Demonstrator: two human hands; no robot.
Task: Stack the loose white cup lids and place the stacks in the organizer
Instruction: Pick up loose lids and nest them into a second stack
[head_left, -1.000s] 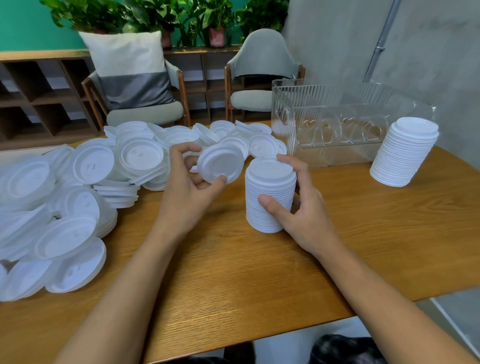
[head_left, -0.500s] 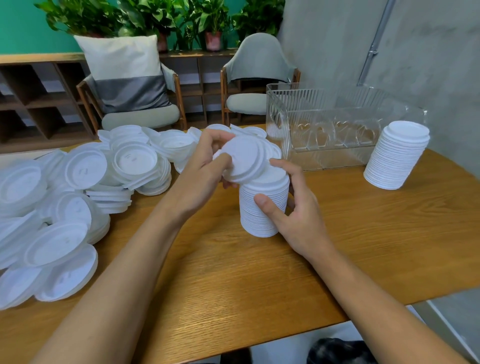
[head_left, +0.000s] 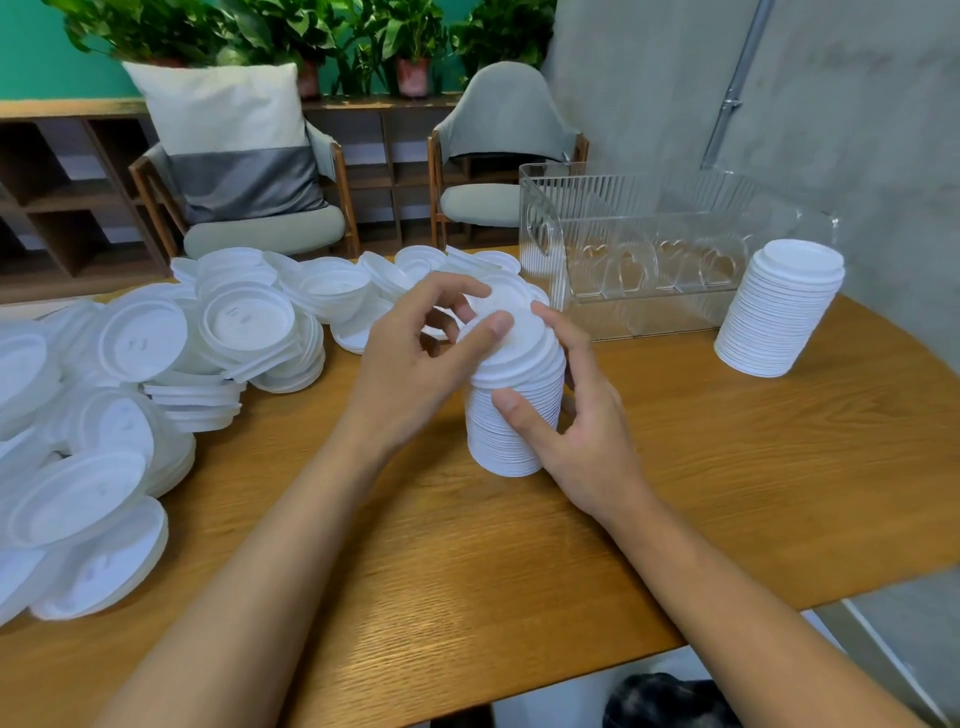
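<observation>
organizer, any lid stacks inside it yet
No, the clear organizer shows only its own dividers inside, and a finished stack stands on the table beside it.

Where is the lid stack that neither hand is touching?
Head view, far right: the free stack stands on the table beside the right end of the clear organizer.

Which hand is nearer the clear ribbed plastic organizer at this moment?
Right. The right hand holds the white lid stack just left of the clear ribbed plastic organizer; the left hand holds its top lid from farther left.
</observation>
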